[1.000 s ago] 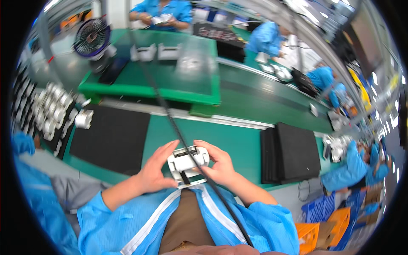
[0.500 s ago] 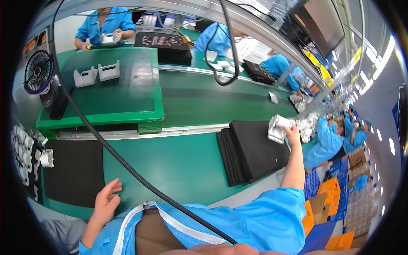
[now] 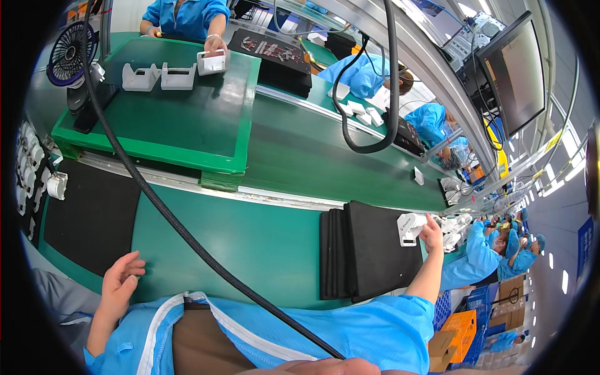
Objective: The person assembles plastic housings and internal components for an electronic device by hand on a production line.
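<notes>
Factory assembly floor: long green worktops, several workers in matching blue jackets, many white plastic parts, overhead metal framing, monitor, orange crate, cardboard boxes.

The head view originates at the left of two fisheye cameras worn side by side on the head; it faces downward and forward, past the jacket at the lower edge; the left hand, right hand and table lie near, the monitor well beyond; straight edges bend toward the rim; picture left equals the person's left.
</notes>
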{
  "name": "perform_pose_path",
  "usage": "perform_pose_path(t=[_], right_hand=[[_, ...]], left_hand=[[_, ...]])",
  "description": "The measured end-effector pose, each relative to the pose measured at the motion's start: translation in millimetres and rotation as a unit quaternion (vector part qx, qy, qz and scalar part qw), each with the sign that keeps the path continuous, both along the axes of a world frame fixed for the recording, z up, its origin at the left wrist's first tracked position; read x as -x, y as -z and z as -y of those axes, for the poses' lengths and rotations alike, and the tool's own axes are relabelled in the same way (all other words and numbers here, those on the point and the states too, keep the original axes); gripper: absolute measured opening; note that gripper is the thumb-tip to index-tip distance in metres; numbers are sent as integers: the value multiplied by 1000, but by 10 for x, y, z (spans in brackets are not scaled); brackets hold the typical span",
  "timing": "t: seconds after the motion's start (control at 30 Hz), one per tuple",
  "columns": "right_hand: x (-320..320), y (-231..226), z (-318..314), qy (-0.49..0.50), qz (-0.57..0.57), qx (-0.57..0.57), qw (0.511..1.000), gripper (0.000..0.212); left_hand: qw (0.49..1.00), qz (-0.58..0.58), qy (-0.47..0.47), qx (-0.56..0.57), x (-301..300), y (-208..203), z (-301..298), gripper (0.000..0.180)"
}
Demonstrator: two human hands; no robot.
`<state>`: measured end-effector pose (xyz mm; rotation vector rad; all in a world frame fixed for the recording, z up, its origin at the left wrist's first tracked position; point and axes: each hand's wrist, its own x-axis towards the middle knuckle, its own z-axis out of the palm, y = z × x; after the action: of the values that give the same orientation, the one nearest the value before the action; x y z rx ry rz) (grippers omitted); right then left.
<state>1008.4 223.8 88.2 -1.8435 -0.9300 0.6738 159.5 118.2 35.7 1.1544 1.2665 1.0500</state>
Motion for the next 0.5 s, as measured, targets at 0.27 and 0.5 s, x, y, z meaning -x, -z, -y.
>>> perform_pose_path(t=[0.27, 0.5], right_hand=[[-330, -7, 178, 48, 172, -154, 972, 48], [2712, -423, -634, -73, 403, -281, 868, 16]], left_hand=[[997, 0, 57, -43, 174, 219, -167, 52], [952, -245, -150, -107, 461, -44, -181, 41]])
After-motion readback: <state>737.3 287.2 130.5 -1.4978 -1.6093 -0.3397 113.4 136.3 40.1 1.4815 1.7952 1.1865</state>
